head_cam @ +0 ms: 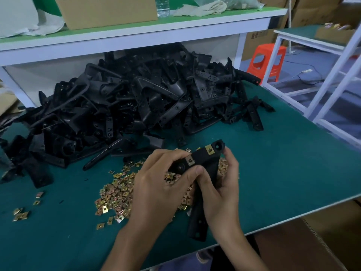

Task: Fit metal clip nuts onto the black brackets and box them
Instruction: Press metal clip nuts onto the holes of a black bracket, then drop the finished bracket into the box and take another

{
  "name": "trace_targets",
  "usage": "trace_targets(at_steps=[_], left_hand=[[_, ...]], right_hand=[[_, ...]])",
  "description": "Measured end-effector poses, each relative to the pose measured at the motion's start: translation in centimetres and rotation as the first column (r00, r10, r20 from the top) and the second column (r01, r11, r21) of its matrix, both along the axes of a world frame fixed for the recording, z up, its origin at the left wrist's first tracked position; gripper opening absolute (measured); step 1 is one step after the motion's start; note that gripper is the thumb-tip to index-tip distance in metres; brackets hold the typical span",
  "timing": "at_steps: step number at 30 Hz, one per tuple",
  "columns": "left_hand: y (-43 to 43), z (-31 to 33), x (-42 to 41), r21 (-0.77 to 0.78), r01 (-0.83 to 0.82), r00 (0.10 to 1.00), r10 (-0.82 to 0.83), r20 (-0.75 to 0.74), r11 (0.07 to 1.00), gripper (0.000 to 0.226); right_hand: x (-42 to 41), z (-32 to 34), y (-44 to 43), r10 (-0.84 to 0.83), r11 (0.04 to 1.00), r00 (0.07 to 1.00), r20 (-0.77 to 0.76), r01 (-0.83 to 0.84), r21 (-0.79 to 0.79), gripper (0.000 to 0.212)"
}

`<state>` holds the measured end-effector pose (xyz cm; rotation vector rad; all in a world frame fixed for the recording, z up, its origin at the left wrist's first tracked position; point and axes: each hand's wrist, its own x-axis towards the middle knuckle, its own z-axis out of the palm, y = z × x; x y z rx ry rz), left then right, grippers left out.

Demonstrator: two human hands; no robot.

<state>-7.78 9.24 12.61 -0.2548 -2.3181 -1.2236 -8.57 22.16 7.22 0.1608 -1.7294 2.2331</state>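
While both hands are clamped on one black bracket, I note it is held just above the loose clip nuts on the counter, presumably so that stock lies within reach. The left hand grips the upper arm. The right hand steadies the long leg. Two fitted nuts appear seated. The bracket pile lies behind. A cardboard box below the counter edge likely receives finished pieces.

We see a small factory assembly workshop: a dark green matted worktable, a big heap of identical black plastic brackets, scattered brass-coloured square metal clip nuts, brown cardboard cartons stacked behind, and an orange plastic stool on the floor.
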Motion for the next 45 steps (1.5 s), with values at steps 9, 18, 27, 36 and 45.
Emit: trace_targets(at_steps=[9, 18, 27, 36, 45], left_hand=[[6.6, -2.2, -0.1, 0.113, 0.309, 0.917, -0.327, 0.227, 0.944, 0.009], [12.6, -5.7, 0.6, -0.053, 0.476, 0.849, -0.443, 0.287, 0.878, 0.045], [10.6, -8.0, 0.3, 0.007, 0.475, 0.849, -0.46, 0.261, 0.88, 0.035], [4.0, -7.7, 1.2, 0.015, 0.279, 0.89, -0.264, 0.373, 0.96, 0.043], [-3.3, -7.1, 1.8, 0.06, -0.018, 0.902, -0.009, 0.431, 0.998, 0.046]], right_hand=[[6.9, -2.5, 12.9, -0.382, 0.924, 0.901, 0.206, 0.367, 0.107, 0.055], [15.7, -8.3, 31.1, -0.735, 0.646, 0.504, 0.454, 0.724, 0.242, 0.054], [15.4, -13.8, 41.6, -0.708, 0.697, 0.199, 0.677, 0.353, 0.625, 0.047], [4.7, -2.9, 30.2, -0.659, 0.561, 0.738, 0.142, 0.358, 0.746, 0.018], [-14.6, 3.0, 7.3, 0.008, 0.435, 0.991, 0.137, -0.126, 0.891, 0.013]])
